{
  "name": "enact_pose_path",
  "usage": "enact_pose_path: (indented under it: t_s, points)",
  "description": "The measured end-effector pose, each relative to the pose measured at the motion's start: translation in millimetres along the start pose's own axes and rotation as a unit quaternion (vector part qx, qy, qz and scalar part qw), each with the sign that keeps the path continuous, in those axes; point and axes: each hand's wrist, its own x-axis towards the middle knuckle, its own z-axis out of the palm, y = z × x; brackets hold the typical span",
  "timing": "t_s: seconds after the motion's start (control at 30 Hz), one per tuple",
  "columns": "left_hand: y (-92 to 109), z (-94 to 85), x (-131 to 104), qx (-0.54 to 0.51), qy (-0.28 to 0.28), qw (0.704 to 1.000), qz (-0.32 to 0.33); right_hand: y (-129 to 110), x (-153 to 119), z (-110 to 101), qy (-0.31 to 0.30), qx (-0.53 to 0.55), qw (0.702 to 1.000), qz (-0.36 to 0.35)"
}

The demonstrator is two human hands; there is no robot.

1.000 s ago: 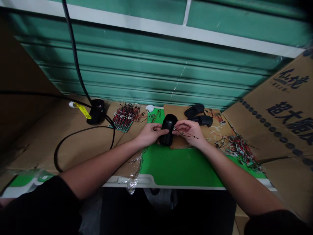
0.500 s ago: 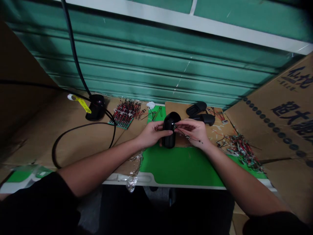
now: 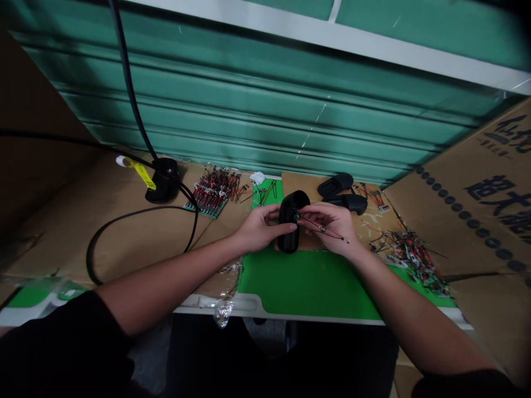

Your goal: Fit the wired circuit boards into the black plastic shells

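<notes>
Upright over the green table top (image 3: 315,284), a glossy black plastic housing (image 3: 289,241) is gripped by my left hand (image 3: 263,228), its thumb lying across the front. My right hand (image 3: 329,221) is closed at the housing's right side, pinching a small wired circuit board (image 3: 297,216) against its face. Thin red and black wires (image 3: 327,230) trail from the board under my right fingers, ending in small dark tips. My fingers partly hide the board, and I cannot tell how far it sits inside the housing.
Wired boards (image 3: 211,193) stand in rows at back left, beside a black device (image 3: 162,179) with a cable and yellow tag. Behind my right hand lie black shells (image 3: 337,184). A tangled heap of wired boards (image 3: 415,257) is at right. Cardboard walls (image 3: 489,221) flank the table.
The view has shifted slightly. Both hands stay at the black housing, which leans a little differently, and the trailing wires have swung slightly.
</notes>
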Motion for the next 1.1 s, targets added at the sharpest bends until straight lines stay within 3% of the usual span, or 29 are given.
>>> enact_pose_path:
  t_s: [0.6,1.1]
  points:
    - [0.1,1.4,-0.2,0.000,0.007,1.000,0.008,0.0,-0.5,-1.8,-0.011,0.002,1.000,0.016]
    - [0.1,1.7,0.0,0.001,0.008,1.000,0.006,-3.2,-0.5,-4.0,-0.027,-0.083,0.996,-0.019]
